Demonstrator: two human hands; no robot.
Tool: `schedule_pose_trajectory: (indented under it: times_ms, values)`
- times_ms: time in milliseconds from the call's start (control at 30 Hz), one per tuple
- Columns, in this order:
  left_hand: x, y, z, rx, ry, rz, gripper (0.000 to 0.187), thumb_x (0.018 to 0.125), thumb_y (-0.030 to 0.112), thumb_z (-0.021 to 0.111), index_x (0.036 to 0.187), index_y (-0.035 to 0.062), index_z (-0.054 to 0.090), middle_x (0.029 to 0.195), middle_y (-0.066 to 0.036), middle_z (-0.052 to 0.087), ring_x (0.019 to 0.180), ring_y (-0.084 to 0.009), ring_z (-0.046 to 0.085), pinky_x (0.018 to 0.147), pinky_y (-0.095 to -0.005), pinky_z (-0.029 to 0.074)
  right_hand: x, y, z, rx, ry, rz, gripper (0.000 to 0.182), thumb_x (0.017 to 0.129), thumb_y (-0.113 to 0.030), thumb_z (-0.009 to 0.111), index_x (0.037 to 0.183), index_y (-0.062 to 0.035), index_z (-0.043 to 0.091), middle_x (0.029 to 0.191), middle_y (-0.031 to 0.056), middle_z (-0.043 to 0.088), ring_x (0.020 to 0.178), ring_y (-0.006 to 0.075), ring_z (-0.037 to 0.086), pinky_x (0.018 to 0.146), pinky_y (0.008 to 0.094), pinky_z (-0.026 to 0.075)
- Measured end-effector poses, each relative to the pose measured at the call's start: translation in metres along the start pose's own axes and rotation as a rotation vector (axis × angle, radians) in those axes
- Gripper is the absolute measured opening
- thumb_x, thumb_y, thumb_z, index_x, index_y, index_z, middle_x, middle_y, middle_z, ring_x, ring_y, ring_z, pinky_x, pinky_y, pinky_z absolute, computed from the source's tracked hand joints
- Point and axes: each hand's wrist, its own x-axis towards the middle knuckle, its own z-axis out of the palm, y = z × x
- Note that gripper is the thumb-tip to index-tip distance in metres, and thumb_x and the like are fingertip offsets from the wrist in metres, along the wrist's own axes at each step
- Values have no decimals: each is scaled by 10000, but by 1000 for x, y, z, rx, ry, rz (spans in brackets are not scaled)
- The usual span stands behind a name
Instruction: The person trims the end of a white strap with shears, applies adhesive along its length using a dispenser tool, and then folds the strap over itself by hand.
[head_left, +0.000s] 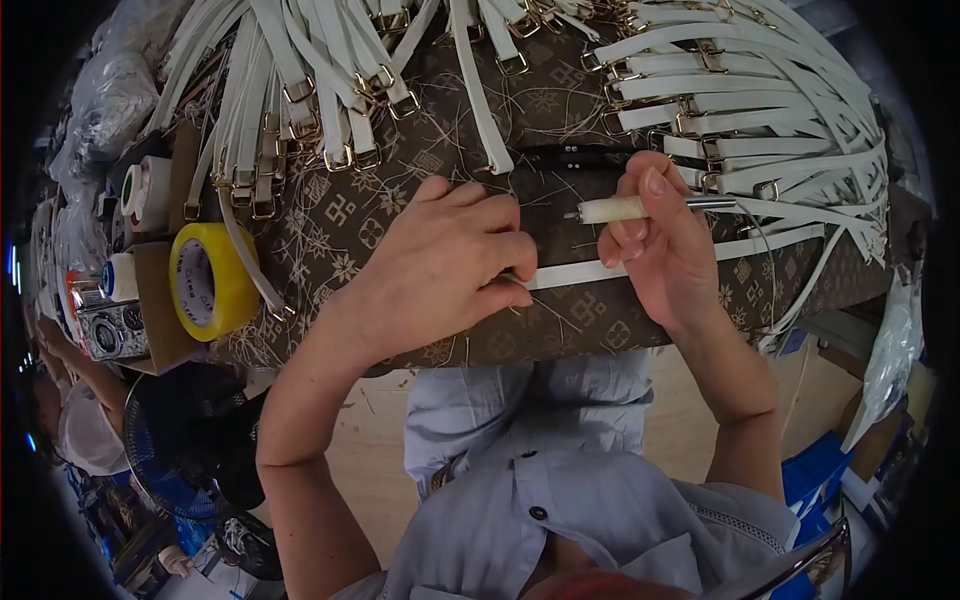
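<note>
My left hand [440,262] is closed in a pinch on the end of a white strap [572,273], close over the brown patterned cloth. From there the strap runs right, behind my right wrist. Raised a little above it, my right hand [672,245] grips a pen-like tool [612,210] between thumb and fingers. The tool has a cream barrel, a short metal tip pointing left and a silver shaft on the right. A thin cord [765,245] hangs near the shaft's end. Loose thread ends show beside my left fingertips.
White straps with gold buckles [345,155] hang in bunches at the back left, and more straps [760,100] are layered at the right. Brown patterned cloth [300,330] covers the work surface. Yellow tape [240,285] stands at the left; a fan [165,440] and a person [90,430] are beyond.
</note>
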Motion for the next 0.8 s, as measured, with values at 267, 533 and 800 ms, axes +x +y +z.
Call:
schedule_pose_trajectory:
  times_ms: [267, 533, 800]
  values:
    - [-30, 3, 32, 115, 208, 56, 214, 761, 130, 705, 937, 105, 586, 859, -19, 551, 832, -194, 575, 683, -315, 454, 1, 0, -2, 47, -28, -7, 254, 974, -298, 519, 1124, -94, 525, 681, -28, 414, 560, 70, 396, 534, 261, 403]
    - [-26, 12, 19, 15, 244, -65, 223, 759, 144, 728, 940, 60, 627, 899, -63, 588, 800, -271, 601, 715, -369, 494, 3, 3, -3, 33, -49, -43, 242, 978, -296, 515, 1126, -105, 538, 669, -36, 420, 559, 63, 407, 546, 252, 409]
    - [-20, 9, 19, 123, 166, -23, 155, 768, 142, 719, 852, 63, 615, 863, -69, 559, 797, -265, 609, 666, -341, 503, 4, 4, -5, 66, -59, -48, 239, 984, -293, 503, 1142, -121, 553, 664, -37, 430, 559, 61, 417, 548, 251, 412]
